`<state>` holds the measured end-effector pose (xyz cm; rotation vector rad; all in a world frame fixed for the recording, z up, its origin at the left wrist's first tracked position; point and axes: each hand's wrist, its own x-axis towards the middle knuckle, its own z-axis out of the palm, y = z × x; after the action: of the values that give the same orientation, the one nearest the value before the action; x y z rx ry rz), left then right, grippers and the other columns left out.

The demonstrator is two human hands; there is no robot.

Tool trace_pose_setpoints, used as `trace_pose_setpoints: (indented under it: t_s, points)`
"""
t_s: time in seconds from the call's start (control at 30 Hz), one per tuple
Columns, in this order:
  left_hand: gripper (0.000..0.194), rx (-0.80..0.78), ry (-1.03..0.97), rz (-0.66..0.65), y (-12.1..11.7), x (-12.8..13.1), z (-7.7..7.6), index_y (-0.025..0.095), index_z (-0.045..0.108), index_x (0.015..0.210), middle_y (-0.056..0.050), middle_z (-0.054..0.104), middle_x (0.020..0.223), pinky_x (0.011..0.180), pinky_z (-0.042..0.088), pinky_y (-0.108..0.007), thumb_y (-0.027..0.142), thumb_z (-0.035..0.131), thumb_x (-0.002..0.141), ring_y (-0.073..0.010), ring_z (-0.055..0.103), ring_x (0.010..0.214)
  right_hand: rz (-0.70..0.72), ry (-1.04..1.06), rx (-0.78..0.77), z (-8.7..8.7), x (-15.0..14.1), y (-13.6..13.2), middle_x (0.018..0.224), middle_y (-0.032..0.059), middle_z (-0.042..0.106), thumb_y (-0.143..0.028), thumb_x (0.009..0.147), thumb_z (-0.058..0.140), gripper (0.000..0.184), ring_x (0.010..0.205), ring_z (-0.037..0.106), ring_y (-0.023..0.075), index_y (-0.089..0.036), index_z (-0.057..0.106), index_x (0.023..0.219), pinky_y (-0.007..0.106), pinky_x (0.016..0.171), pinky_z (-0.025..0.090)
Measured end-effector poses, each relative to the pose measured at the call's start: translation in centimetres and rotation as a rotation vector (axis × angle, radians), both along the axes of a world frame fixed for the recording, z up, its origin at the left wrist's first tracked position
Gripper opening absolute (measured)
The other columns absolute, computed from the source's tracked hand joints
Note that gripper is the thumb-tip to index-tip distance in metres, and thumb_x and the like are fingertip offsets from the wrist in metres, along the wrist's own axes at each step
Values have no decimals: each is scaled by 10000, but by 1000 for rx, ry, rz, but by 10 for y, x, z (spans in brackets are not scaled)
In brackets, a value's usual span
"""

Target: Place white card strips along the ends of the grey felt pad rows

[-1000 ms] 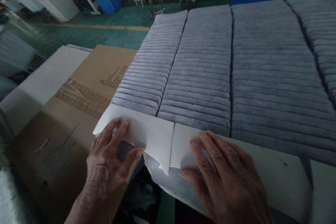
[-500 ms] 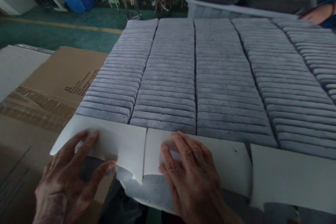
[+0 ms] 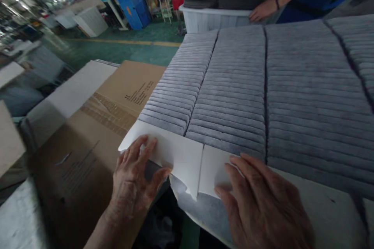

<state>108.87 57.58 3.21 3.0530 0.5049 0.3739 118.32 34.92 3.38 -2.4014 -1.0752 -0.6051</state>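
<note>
Rows of grey fabric pads [image 3: 233, 85], stacked on edge, fill a low white carton. My left hand [image 3: 134, 179] grips the carton's left white flap [image 3: 175, 151], fingers on top and thumb under its edge. My right hand [image 3: 260, 202] lies flat with its fingers together on the neighbouring white flap [image 3: 213, 167]. Below the flaps a grey sheet [image 3: 198, 210] hangs over the near edge.
A flattened brown cardboard box [image 3: 96, 128] lies at my left. A white bin [image 3: 216, 19] of dark pads stands at the back, with another person's hand [image 3: 260, 13] on its rim. Green floor, a blue cabinet [image 3: 134, 6] and white boxes lie beyond.
My view has swung to the left and up. Both hands remain on the same white flaps. Another person's arm now shows at the back bin.
</note>
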Motion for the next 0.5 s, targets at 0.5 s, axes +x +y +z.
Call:
trace_pose_setpoints:
  t_s: [0.5]
  points:
    - [591, -247, -114, 63, 3, 0, 6, 193, 511, 1219, -122, 486, 1320, 981, 393, -463, 548, 562, 750, -288, 467, 1189, 131, -67, -26, -5, 2, 28, 914, 117, 630, -336, 881, 406, 345, 750, 559, 248, -132, 657, 1002, 360, 591, 360]
